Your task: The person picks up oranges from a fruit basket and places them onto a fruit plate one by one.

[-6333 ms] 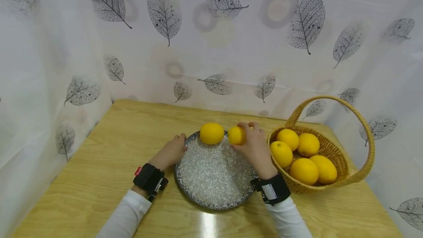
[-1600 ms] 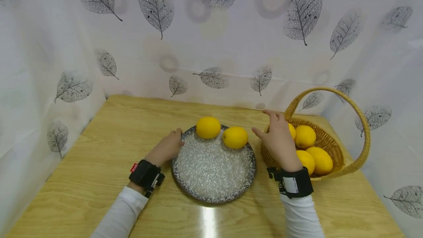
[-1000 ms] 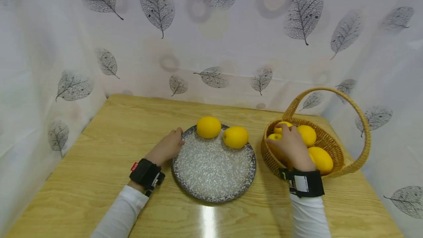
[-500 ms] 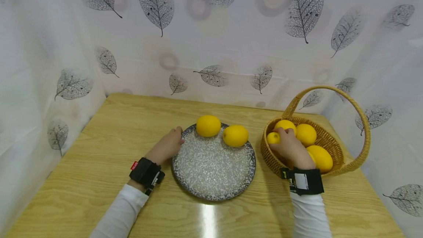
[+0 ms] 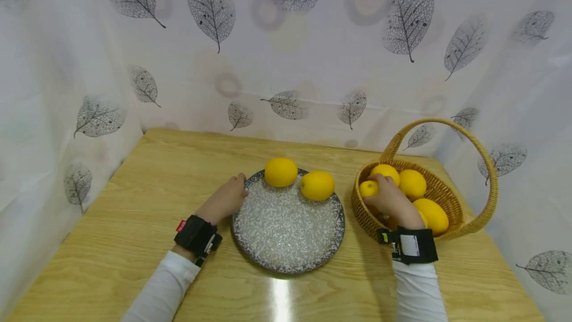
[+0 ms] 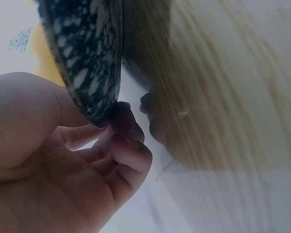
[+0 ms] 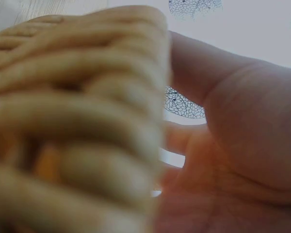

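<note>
A round speckled grey plate [image 5: 286, 232] with a dark rim lies on the table, bearing two lemons, a left lemon [image 5: 280, 172] and a right lemon [image 5: 318, 186], near its far edge. My left hand [image 5: 225, 199] pinches the plate's left rim; the left wrist view has the thumb above and curled fingers [image 6: 131, 155] beneath. Inside the wicker basket [image 5: 365, 220], my right hand [image 5: 393, 200] grips a lemon [image 5: 368, 189] at the left side, its fingers partly hidden. In the right wrist view, the basket's weave [image 7: 87, 116] hides the fingertips and that lemon.
Several other lemons lie in the basket, among them a front lemon [image 5: 432, 215] and a back lemon [image 5: 412, 184]. Its tall handle [image 5: 490, 173] arches over the right side. A leaf-patterned curtain [image 5: 286, 53] hangs behind the wooden table [image 5: 187, 163].
My right hand let go of the right lemon on the plate, moved right into the basket and took hold of another lemon there. My left hand has stayed at the plate's rim.
</note>
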`<state>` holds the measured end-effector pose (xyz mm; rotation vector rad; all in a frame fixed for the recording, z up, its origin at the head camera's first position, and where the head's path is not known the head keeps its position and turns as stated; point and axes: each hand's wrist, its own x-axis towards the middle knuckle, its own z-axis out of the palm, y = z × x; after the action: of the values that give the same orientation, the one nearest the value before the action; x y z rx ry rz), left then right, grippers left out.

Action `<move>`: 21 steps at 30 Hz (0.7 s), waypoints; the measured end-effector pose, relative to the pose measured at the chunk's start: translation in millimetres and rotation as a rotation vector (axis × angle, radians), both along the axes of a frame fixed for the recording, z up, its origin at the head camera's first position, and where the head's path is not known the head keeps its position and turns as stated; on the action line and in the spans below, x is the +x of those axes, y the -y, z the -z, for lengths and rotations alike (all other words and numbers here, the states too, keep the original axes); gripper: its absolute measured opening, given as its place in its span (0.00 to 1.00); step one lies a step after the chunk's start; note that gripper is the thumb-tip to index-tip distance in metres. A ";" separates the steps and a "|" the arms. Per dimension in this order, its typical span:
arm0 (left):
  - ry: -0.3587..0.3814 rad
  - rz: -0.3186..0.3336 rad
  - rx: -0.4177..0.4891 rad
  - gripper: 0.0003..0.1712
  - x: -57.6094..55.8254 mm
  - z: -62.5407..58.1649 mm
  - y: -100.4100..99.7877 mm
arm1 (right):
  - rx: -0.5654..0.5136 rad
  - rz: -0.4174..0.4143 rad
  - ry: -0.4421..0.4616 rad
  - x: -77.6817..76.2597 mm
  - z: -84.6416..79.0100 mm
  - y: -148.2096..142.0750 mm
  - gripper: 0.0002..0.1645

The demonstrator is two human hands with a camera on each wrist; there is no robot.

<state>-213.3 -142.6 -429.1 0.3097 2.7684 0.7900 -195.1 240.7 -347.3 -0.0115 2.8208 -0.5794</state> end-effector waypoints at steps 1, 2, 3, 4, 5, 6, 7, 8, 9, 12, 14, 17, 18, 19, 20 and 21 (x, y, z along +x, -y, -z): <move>0.003 -0.002 0.002 0.29 0.2 0.1 0.2 | -0.002 -0.003 -0.009 -0.2 0.9 -0.4 0.43; 0.005 -0.003 0.004 0.29 0.6 -0.1 0.2 | -0.002 -0.003 -0.014 -0.1 1.5 -0.6 0.43; 0.009 -0.005 0.006 0.29 0.7 -0.3 0.4 | -0.002 0.001 -0.018 -0.1 2.3 -0.8 0.43; 0.011 -0.007 0.010 0.29 1.0 -0.1 0.4 | -0.003 0.006 -0.023 0.0 2.6 -0.9 0.43; 0.012 -0.009 0.012 0.29 1.1 0.0 0.3 | -0.001 0.011 -0.026 0.2 2.9 -0.9 0.43; 0.013 -0.010 0.016 0.30 1.3 0.1 0.1 | -0.001 0.018 -0.027 0.4 3.0 -0.9 0.43; 0.012 -0.008 0.016 0.30 1.4 0.8 0.1 | 0.000 0.024 -0.030 0.8 2.8 -0.7 0.43; 0.011 -0.007 0.017 0.30 1.4 1.5 0.0 | 0.001 0.031 -0.032 1.2 2.4 -0.5 0.43; 0.009 -0.006 0.018 0.29 1.2 2.4 -0.1 | -0.001 0.040 -0.035 1.7 2.2 -0.2 0.43; -0.003 -0.002 0.013 0.29 0.7 5.5 -0.1 | -0.003 0.059 -0.045 3.0 0.8 0.9 0.44; -0.010 -0.001 0.011 0.28 0.1 7.0 0.1 | -0.006 0.069 -0.061 3.6 -0.2 1.8 0.44; -0.018 -0.002 0.009 0.28 -0.8 8.0 0.6 | -0.003 0.077 -0.094 4.1 -2.3 3.1 0.43; -0.018 -0.003 0.010 0.28 -1.2 8.1 0.8 | 0.001 0.077 -0.105 4.1 -2.8 3.3 0.43; -0.018 -0.003 0.010 0.28 -1.4 7.6 0.8 | 0.004 0.080 -0.114 4.1 -3.4 3.7 0.43; -0.020 -0.002 0.010 0.28 -1.7 7.4 1.0 | 0.007 0.082 -0.121 4.2 -4.1 4.3 0.42; -0.019 -0.003 0.009 0.28 -2.0 7.3 1.1 | 0.011 0.083 -0.127 4.2 -4.6 4.6 0.42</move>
<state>-215.3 -143.7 -436.3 0.3167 2.7842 0.8048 -190.9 236.0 -342.7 0.0743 2.9598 -0.6020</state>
